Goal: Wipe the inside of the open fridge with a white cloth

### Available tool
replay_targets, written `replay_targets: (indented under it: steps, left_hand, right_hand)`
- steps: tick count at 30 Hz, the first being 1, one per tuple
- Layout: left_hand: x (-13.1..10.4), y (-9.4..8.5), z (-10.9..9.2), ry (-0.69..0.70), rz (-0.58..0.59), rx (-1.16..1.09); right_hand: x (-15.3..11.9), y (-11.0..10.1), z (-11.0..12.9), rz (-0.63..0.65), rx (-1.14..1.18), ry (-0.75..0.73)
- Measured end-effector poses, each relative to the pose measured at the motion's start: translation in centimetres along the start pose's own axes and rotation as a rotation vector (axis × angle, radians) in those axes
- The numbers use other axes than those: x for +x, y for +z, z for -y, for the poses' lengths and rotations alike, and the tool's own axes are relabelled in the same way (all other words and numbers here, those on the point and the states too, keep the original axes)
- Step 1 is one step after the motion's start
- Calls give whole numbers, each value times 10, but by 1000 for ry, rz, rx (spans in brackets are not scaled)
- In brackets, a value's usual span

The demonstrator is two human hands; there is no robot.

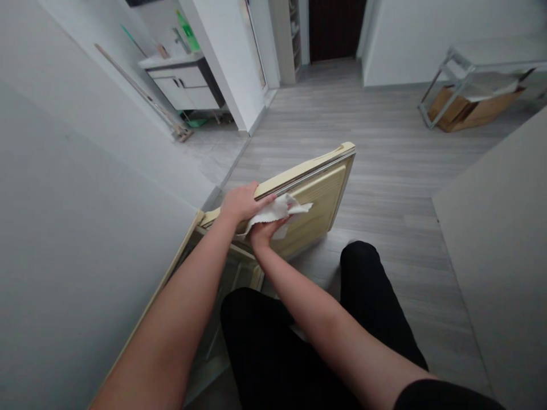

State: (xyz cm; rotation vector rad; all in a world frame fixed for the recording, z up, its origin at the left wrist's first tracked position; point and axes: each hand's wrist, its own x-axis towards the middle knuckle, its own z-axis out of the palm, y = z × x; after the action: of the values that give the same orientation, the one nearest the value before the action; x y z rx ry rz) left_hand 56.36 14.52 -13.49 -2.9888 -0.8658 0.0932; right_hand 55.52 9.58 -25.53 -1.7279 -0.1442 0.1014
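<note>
A small cream-coloured refrigerator door (318,208) stands swung open in front of me, its inner panel and grey seal turned toward me. My left hand (240,203) grips the door's top edge near the hinge side, with the thumb stretched along the inner face. Just below it, my right hand (264,232) holds a crumpled white cloth (276,209) against the inside of the door. Part of the cloth hides the right fingers. The open refrigerator body (188,228) is at the left, largely covered by my left arm.
My knees in black trousers (363,267) are close to the door. A white wall is at the left, a pale panel (496,228) at the right. Farther off are a sink cabinet (188,88), a broom-like pole (132,82), and a metal-framed table (465,62) over a cardboard box (474,111).
</note>
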Motion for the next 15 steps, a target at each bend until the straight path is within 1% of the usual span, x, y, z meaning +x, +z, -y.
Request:
replay_targets:
  steps: [2,3,5,7,11,13,15]
  left_hand:
    - [-1,0,-1,-7,-10,-11]
    - [-1,0,-1,-8,-15,-14]
    - [-2,0,-1,-13,-18,-15]
    - [-1,0,-1,-13,-15,-10]
    - [0,0,-1,-9,-23,-1]
    - [0,0,-1,-7,-23,-1]
    - [0,0,-2,-4,-20,-3]
  right_hand:
    - [-30,10,-1,-6,10,36]
    - [-38,12,-1,9,22,42]
    - [-42,9,-2,43,26,36]
    - [-32,1,-3,42,9,22]
    - [7,-16,-5,-40,-7,8]
    - [23,-22,-7,-75,-8,5]
    - [34,-26,-9,-98,-12,-9]
